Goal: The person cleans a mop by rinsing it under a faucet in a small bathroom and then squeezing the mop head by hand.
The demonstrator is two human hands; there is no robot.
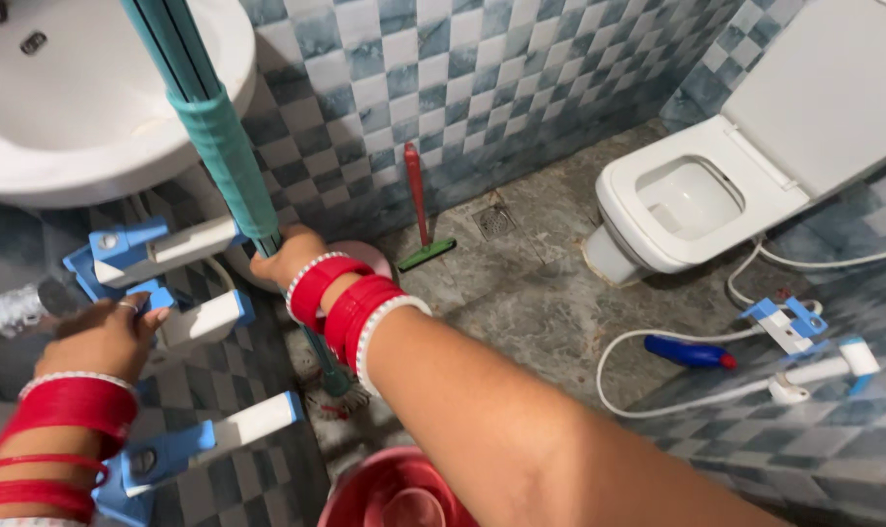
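Head view looks down into a tiled bathroom, and your right hand [288, 256] is wrapped round the teal mop handle [223, 146], fingers clenched on it just below the padded grip sleeve. The handle runs up and to the left past the edge of the white washbasin [91, 107] and out of the top of the frame; below your hand it goes down to the mop head [337, 395], which rests on the floor [540, 303] beside the wall, close to the red bucket [394, 488] at the bottom edge. Red and white bangles [350, 303] cover your right wrist.

Your left hand [101, 337] is low on the left, fingers curled round a chrome tap fitting [18, 304] that sticks out from the wall under the basin; how tightly they grip it you cannot tell from here. Around that hand stand several blue and white tap handles [194, 244], mounted on the wall one above another.

Farther off, a red-handled brush with a green head [423, 229] leans in the corner next to a floor drain [494, 222]. The white toilet [697, 200] stands at the right with its lid up. On the right wall hang another blue and white tap [786, 324] and a white hose [677, 337], with a blue bottle [689, 353] lying on the floor beneath.
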